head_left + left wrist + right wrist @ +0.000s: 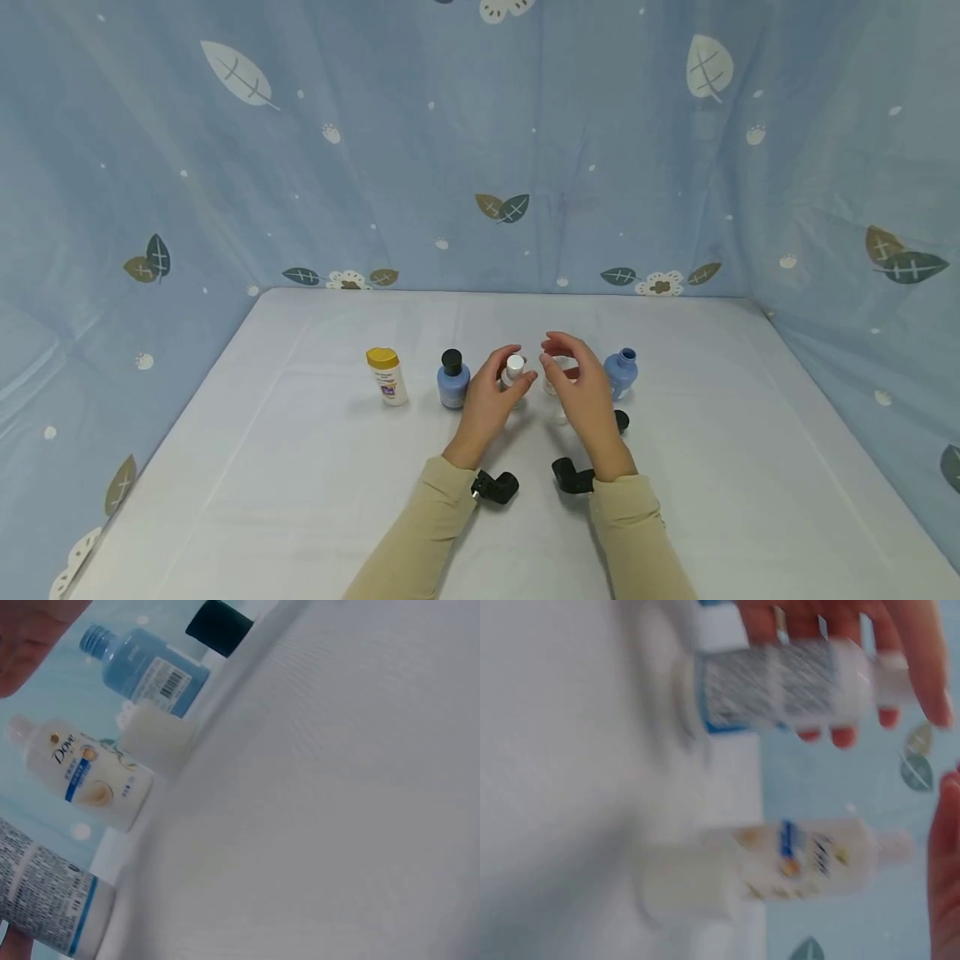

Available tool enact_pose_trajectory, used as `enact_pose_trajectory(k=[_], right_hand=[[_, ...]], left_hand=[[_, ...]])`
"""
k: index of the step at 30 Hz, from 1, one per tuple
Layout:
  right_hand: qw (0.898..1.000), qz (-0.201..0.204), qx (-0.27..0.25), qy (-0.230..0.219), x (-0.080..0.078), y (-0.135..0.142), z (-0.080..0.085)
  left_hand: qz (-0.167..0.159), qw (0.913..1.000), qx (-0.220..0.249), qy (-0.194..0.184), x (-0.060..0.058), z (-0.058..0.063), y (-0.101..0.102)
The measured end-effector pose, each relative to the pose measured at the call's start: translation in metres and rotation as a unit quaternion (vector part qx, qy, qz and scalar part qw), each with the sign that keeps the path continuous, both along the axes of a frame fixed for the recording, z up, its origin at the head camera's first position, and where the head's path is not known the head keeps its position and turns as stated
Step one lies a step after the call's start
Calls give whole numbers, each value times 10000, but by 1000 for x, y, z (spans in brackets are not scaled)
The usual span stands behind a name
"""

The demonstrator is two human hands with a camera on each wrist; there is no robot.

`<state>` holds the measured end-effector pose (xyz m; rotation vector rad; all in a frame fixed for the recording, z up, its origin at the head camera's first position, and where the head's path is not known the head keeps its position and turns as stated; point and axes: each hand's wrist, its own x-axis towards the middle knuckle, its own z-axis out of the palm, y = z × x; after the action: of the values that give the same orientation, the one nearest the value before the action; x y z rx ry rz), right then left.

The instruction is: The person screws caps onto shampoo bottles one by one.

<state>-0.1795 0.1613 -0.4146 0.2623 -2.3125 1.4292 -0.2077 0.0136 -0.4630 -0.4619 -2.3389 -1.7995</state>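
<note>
My left hand [491, 400] curls around a white bottle [780, 686] with a white cap [514, 365], fingers behind it and thumb in front. The bottle stands upright, its printed label facing me. Just to the right, my right hand [585, 387] is raised with fingers loosely curved and nothing held. It partly hides an uncapped white Dove bottle [90, 776] in the head view. A loose white cap [157, 739] sits on the table in front of the Dove bottle. The right wrist view is blurred.
An uncapped blue bottle [621, 375] stands at the right, with a black cap [219, 627] on the table before it. Left of my hands are a blue bottle [453, 390] with a black cap and a white bottle [390, 385] with a yellow cap. Patterned blue cloth [420, 150] hangs around the table.
</note>
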Motion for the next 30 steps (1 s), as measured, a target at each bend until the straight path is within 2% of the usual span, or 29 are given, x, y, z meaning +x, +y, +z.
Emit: enact_pose_trajectory(k=[8, 12, 17, 20, 22, 24, 26, 29, 30], right_hand=[[9962, 187, 245, -820, 5, 26, 17], [9908, 522, 417, -1176, 7, 38, 21], [9755, 1047, 553, -1855, 8, 52, 21], [9647, 1152, 766, -2240, 7, 58, 21], [9585, 1150, 938, -2435, 6, 59, 20], [9526, 1174, 1090, -2586, 6, 59, 19], [9483, 1249, 1192, -2664, 6, 59, 16], [9448, 1456, 1182, -2689, 6, 59, 13], [9438, 1517, 1166, -2696, 8, 57, 16]], left_hand=[[69, 9994, 180, 275, 2, 11, 2], [89, 9975, 268, 644, 4, 19, 2], [336, 9860, 604, 1519, 8, 35, 3], [385, 9766, 823, 1950, 12, 50, 4], [368, 9735, 870, 2085, 15, 59, 4], [293, 9743, 869, 2056, 20, 65, 6], [162, 9792, 785, 1864, 24, 69, 8], [24, 9878, 369, 1513, 30, 72, 14], [-3, 9901, 195, 1391, 32, 72, 17]])
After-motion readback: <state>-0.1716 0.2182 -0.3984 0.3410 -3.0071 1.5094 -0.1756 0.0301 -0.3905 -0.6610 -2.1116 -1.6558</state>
